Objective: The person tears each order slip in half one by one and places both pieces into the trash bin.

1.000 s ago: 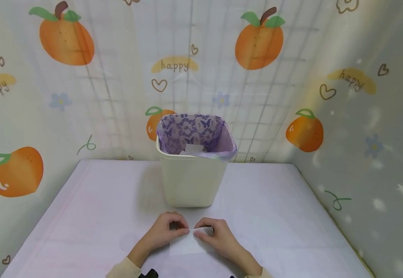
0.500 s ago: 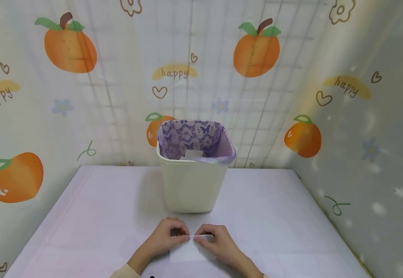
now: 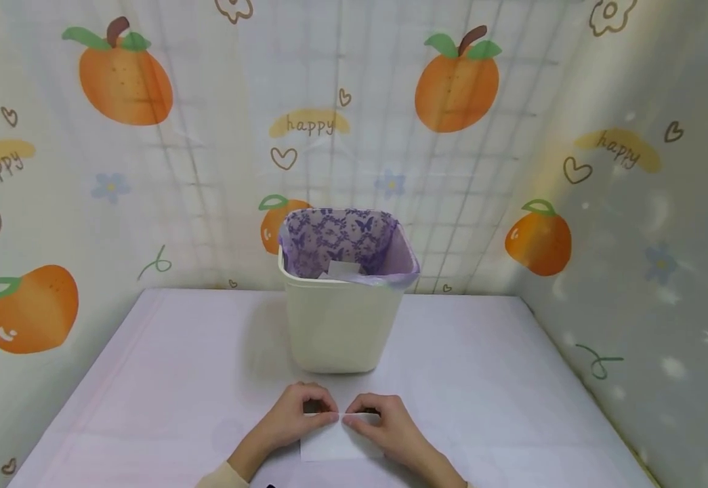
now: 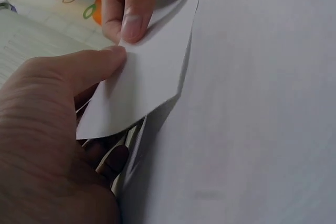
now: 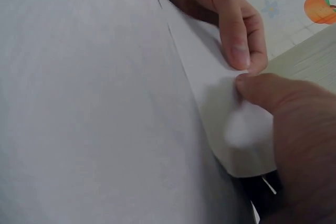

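Note:
A small white sheet of paper [image 3: 332, 444] stands tilted just above the white table, its upper edge between both hands. My left hand [image 3: 295, 417] pinches that edge near its middle, thumb on the near face and fingers behind. Right beside it, my right hand [image 3: 390, 427] pinches the same edge in the same way, the two thumb tips almost meeting. In the left wrist view the paper [image 4: 142, 82] bends slightly, its lower edge close over the table. The right wrist view shows the paper's [image 5: 210, 82] rounded bend under the right thumb; the fingers behind are mostly hidden.
A cream waste bin [image 3: 341, 325] stands on the table [image 3: 171, 379] just beyond the hands. Its purple butterfly-patterned liner [image 3: 335, 234] folds over the rim, with white paper pieces [image 3: 344, 268] inside. A fruit-printed curtain [image 3: 225, 135] closes off the back and sides.
The head view has tilted slightly, shifting the whole scene down in the frame. Both hands keep their pinch on the paper's upper edge, with hardly any movement.

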`<state>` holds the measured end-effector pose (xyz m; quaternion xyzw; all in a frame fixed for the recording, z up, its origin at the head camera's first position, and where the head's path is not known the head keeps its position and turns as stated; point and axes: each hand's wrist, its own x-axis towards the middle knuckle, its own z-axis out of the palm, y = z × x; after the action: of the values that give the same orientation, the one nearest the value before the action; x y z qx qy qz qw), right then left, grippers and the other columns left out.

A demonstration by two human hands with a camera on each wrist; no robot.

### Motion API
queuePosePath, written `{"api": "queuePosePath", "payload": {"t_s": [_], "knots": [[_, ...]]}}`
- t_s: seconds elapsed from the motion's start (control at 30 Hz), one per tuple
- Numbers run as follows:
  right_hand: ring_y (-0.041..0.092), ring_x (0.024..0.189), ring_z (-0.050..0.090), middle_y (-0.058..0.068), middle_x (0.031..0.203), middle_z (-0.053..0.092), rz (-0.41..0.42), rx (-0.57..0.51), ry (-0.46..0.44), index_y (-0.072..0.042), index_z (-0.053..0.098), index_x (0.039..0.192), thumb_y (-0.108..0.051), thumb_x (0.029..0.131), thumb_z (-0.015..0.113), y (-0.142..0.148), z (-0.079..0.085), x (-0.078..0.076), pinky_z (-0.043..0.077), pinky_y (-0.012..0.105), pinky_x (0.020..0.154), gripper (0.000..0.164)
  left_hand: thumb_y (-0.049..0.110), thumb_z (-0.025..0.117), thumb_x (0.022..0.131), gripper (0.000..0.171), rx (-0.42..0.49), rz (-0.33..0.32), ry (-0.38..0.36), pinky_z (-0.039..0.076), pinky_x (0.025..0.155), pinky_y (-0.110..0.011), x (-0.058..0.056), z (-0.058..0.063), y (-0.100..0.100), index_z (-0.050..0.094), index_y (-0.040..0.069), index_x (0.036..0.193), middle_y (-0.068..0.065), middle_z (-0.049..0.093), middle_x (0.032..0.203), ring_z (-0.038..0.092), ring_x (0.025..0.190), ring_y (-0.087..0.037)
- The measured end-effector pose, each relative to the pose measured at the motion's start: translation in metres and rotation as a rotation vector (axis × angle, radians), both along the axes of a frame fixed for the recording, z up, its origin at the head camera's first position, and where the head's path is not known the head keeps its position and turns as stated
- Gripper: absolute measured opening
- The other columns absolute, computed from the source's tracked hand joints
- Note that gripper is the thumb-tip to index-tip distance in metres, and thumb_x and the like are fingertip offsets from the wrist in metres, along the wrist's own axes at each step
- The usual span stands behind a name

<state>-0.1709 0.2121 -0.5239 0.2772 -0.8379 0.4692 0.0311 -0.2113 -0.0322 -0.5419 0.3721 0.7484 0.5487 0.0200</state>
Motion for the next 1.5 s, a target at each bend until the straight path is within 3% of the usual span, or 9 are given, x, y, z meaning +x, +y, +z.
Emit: {"api": "queuePosePath", "payload": {"t_s": [0.13, 0.6, 0.8, 0.93, 1.17, 1.33, 1.5], "knots": [[0.007, 0.095, 0.072, -0.012, 0.095, 0.077, 0.024, -0.021, 0.007, -0.027, 0.076, 0.098, -0.017, 0.098, 0.076, 0.001, 0.0, 0.0, 0.058, 0.032, 0.095, 0.01, 0.013, 0.079, 0.094, 0.008, -0.002, -0.033, -0.038, 0.059, 0.083, -0.025, 0.001, 0.001, 0.003, 0.077, 0.021, 0.093, 0.005, 0.073, 0.09, 0.067, 0.086, -0.003], [0.006, 0.095, 0.072, -0.004, 0.095, 0.078, 0.03, -0.071, -0.024, -0.022, 0.077, 0.095, -0.016, 0.098, 0.077, 0.0, -0.002, 0.003, 0.06, 0.029, 0.092, 0.007, 0.014, 0.079, 0.095, 0.007, 0.01, -0.025, -0.064, 0.059, 0.085, -0.025, 0.003, 0.003, 0.004, 0.077, 0.021, 0.092, 0.0, 0.075, 0.09, 0.069, 0.086, -0.003], [0.006, 0.092, 0.072, -0.005, 0.095, 0.078, 0.032, -0.084, -0.027, -0.017, 0.078, 0.095, -0.023, 0.099, 0.076, -0.004, 0.005, 0.005, 0.061, 0.028, 0.087, 0.008, 0.02, 0.079, 0.095, 0.004, 0.018, 0.001, -0.095, 0.056, 0.09, -0.027, 0.003, 0.006, 0.002, 0.079, 0.019, 0.092, 0.001, 0.077, 0.091, 0.071, 0.091, -0.006], [0.005, 0.088, 0.071, -0.008, 0.094, 0.078, -0.006, -0.048, 0.038, -0.019, 0.079, 0.094, -0.024, 0.098, 0.076, -0.005, 0.013, 0.003, 0.06, 0.028, 0.081, 0.007, 0.021, 0.078, 0.096, 0.004, 0.022, 0.034, -0.098, 0.055, 0.094, -0.029, -0.001, 0.01, 0.004, 0.08, 0.019, 0.092, 0.003, 0.078, 0.092, 0.073, 0.095, -0.008], [0.001, 0.085, 0.07, -0.016, 0.089, 0.077, -0.072, 0.02, 0.098, -0.026, 0.079, 0.092, -0.026, 0.097, 0.078, -0.003, 0.032, -0.002, 0.059, 0.03, 0.081, 0.006, 0.022, 0.077, 0.098, 0.004, 0.016, 0.076, -0.096, 0.053, 0.097, -0.029, -0.001, 0.027, 0.009, 0.078, 0.02, 0.094, 0.005, 0.078, 0.095, 0.071, 0.1, -0.008], [0.004, 0.091, 0.072, -0.016, 0.093, 0.078, -0.105, 0.043, 0.115, -0.024, 0.08, 0.093, -0.028, 0.097, 0.078, -0.004, 0.055, -0.003, 0.06, 0.036, 0.088, 0.006, 0.025, 0.077, 0.097, 0.006, 0.028, 0.096, -0.105, 0.052, 0.098, -0.03, -0.002, 0.048, 0.008, 0.078, 0.019, 0.096, 0.006, 0.078, 0.097, 0.07, 0.101, -0.008], [0.004, 0.088, 0.072, -0.013, 0.093, 0.079, -0.08, 0.043, 0.163, -0.021, 0.08, 0.094, -0.026, 0.098, 0.077, -0.007, 0.077, -0.007, 0.06, 0.033, 0.084, 0.007, 0.024, 0.078, 0.096, 0.005, 0.021, 0.127, -0.066, 0.051, 0.101, -0.034, -0.004, 0.071, 0.005, 0.079, 0.019, 0.095, 0.006, 0.078, 0.097, 0.07, 0.101, -0.009]]}}
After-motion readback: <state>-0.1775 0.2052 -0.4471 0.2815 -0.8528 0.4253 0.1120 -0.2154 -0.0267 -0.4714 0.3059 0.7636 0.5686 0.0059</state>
